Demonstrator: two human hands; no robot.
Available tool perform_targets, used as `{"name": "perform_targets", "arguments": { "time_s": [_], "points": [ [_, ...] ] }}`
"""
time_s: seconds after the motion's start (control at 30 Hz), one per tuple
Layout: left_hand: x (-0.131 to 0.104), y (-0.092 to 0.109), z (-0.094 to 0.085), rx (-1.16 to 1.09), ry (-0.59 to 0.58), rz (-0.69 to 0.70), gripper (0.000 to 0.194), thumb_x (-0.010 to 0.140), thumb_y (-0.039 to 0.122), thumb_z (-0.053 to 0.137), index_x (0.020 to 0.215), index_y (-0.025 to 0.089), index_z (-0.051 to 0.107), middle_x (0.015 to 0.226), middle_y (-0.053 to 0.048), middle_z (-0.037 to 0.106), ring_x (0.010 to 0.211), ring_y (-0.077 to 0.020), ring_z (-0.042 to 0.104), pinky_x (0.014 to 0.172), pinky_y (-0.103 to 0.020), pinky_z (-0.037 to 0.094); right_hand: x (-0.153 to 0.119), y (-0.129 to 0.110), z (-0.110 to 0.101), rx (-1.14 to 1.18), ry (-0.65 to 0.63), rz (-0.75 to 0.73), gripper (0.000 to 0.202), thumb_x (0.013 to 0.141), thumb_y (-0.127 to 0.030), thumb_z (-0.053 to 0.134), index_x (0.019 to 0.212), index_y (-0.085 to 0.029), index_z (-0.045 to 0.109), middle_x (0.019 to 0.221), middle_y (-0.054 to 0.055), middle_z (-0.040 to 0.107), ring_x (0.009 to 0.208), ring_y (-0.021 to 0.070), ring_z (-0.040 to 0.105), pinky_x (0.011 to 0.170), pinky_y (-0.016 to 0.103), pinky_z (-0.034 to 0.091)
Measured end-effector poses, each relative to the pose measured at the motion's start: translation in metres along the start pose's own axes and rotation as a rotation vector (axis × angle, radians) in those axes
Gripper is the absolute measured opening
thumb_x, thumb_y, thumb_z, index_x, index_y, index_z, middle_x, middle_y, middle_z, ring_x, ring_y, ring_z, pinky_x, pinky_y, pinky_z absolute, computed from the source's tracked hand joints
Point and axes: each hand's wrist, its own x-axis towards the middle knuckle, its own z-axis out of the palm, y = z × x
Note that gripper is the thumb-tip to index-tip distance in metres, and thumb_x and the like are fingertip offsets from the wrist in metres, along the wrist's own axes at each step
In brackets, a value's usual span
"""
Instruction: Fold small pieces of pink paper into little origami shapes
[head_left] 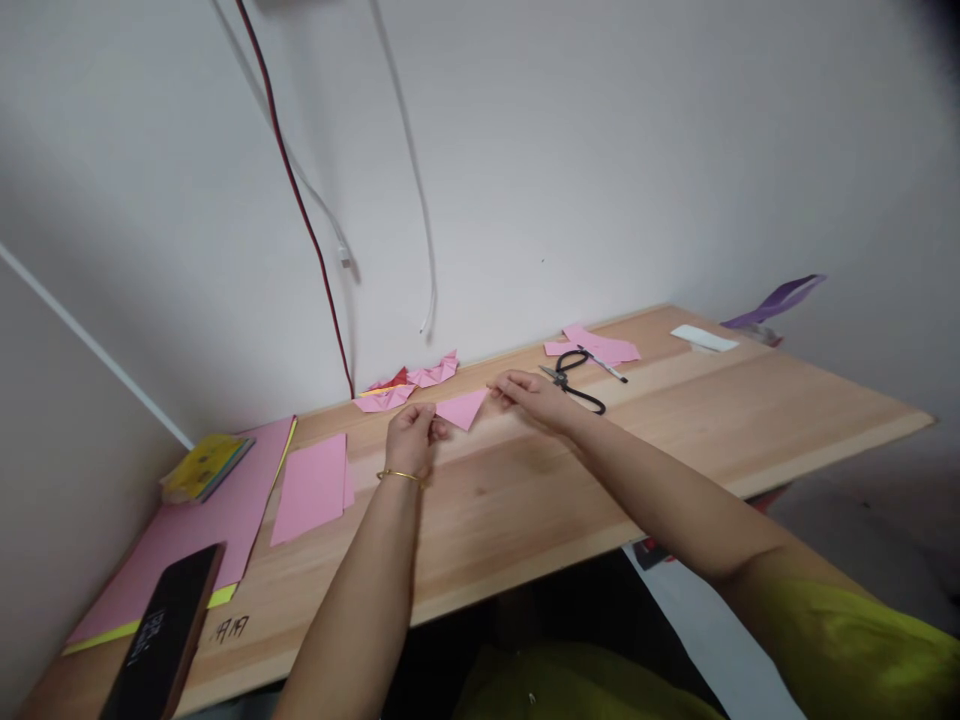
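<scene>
A small pink paper triangle (463, 409), seemingly folded, is held up just over the wooden table (517, 500). My left hand (412, 436), with a gold bracelet on the wrist, pinches its left corner. At the upper right corner, the fingertips of my right hand (529, 394) are closed on the same paper. Behind my left hand lie folded pink paper pieces (386, 398), with a bit of red and yellow paper among them. Black-handled scissors (570, 380) rest open to the right of my right hand.
Pink paper scraps (607, 347) and a pen (604, 365) lie behind the scissors. Cut pink sheets (311, 487), large pink and yellow sheets (247, 510), a yellow packet (206, 467) and a phone (169, 630) occupy the left. A white strip (703, 338) lies far right. Cables (300, 200) hang along the wall.
</scene>
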Motion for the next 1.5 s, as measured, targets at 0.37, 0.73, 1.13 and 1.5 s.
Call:
{"name": "perform_targets", "arguments": {
  "time_s": [0.37,0.73,1.13,1.5],
  "points": [
    [-0.014,0.001,0.021,-0.14,-0.086,-0.044,0.037,0.06,0.042,0.07,0.081,0.015,0.055,0.061,0.003,0.057,0.049,-0.0068,0.052,0.053,-0.022,0.044,-0.006,0.003,0.03,0.137,-0.074,0.073,0.031,0.068,-0.042,0.064,0.079,-0.013,0.064,0.068,0.003,0.061,0.059,0.0103,0.05,0.057,0.023,0.041],
    [-0.015,-0.007,0.017,0.287,-0.234,-0.044,0.026,0.062,0.036,0.069,0.065,0.013,0.058,0.054,-0.003,0.061,0.041,-0.0075,0.048,0.042,-0.018,0.031,-0.003,0.0,0.017,0.235,0.067,0.062,0.03,0.065,-0.043,0.066,0.069,-0.015,0.057,0.06,-0.003,0.052,0.055,0.0079,0.044,0.056,0.022,0.034],
    [-0.016,-0.009,0.022,-0.042,-0.225,-0.129,0.027,0.055,0.029,0.075,0.065,0.01,0.059,0.066,-0.006,0.063,0.05,-0.0086,0.053,0.053,-0.024,0.045,-0.006,-0.003,0.022,0.029,-0.136,0.004,0.027,0.072,-0.041,0.06,0.076,-0.015,0.058,0.068,-0.001,0.057,0.063,0.01,0.05,0.061,0.022,0.038],
    [-0.013,-0.015,0.023,-0.074,-0.211,-0.08,0.026,0.059,0.032,0.073,0.061,0.012,0.055,0.052,0.001,0.055,0.048,-0.0082,0.05,0.053,-0.023,0.042,-0.008,0.0,0.029,-0.001,-0.282,-0.074,0.028,0.078,-0.039,0.054,0.086,-0.013,0.06,0.078,0.003,0.06,0.069,0.0117,0.052,0.063,0.023,0.038]
  ]
}}
